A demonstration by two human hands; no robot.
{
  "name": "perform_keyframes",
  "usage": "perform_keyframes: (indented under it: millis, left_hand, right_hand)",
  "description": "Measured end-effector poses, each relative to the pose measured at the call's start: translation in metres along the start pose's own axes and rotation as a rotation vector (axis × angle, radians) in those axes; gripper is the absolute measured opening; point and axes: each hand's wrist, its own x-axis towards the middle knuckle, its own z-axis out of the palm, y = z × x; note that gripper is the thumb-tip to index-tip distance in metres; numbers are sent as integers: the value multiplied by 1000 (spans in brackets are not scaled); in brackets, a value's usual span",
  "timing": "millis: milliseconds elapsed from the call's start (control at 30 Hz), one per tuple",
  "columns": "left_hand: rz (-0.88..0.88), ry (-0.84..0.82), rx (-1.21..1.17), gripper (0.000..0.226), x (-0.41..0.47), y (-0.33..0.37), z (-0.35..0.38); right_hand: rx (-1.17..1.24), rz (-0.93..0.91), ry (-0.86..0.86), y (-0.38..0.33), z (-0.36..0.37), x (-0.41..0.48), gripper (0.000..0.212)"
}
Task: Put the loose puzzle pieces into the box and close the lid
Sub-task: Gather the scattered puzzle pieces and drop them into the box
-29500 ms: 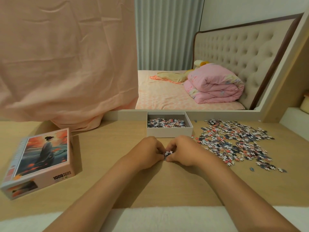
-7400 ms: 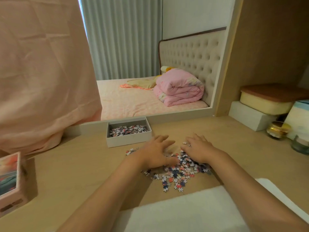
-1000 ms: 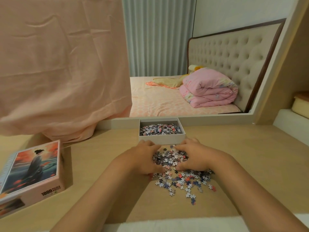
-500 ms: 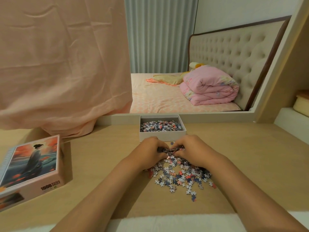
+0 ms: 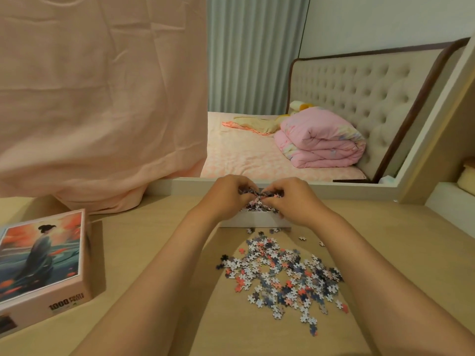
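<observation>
The open white box [image 5: 253, 219] stands at the back of the wooden desk, mostly hidden behind my hands. My left hand [image 5: 226, 195] and my right hand [image 5: 289, 197] are cupped together above it, both closed around a bunch of puzzle pieces [image 5: 259, 195]. Some pieces lie inside the box under my hands. A loose pile of puzzle pieces [image 5: 282, 274] is spread on the desk in front of the box, between my forearms. The box lid [image 5: 43, 263], printed with a figure in a robe and "1000", lies at the left.
A pink cloth [image 5: 97, 98] hangs down onto the desk at the back left. A mirror behind the desk shows a bed with a folded pink quilt [image 5: 321, 140]. A white ledge [image 5: 449, 204] with a yellowish item stands at the far right.
My hands scooped a handful of pieces from the pile, lifted it and carried it forward over the box. The pile on the desk is thinner.
</observation>
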Motion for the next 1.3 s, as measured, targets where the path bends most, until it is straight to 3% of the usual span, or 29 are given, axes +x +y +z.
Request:
perform_keyframes:
  millis: [133,333,467,600,733,800,933,1167,1300]
  left_hand:
    - [8,118,9,17,9,-16,-1]
    - [-26,-72,118,30,6,-36,1]
    - [-43,-85,265,31,6,-38,1]
    - [-11,-106,345,30,3,-34,3]
    - [71,19,311,30,-7,-23,1]
    - [112,31,271,24,-16,-11,2]
    - [121,-126,253,13,-35,12,13]
    - [63,-432,476,62,-62,12,47]
    - [35,-404,423,60,-68,17,49]
  right_hand:
    - [-26,-28,28,-6,13,26,10]
    - [-169,-24,-85,6,31,33,24]
    - [-161,-5,-12,10,30,29,24]
    - [-185,-26,-134,12,27,20,25]
    - [-153,-70,35,16,7,0,25]
    - [-154,-87,35,16,-1,-16,26]
    - [-312,-40,-116,24,0,-42,30]
    - [-531,-44,-285,44,21,-56,40]
    - [-482,-26,-356,42,19,-61,43]
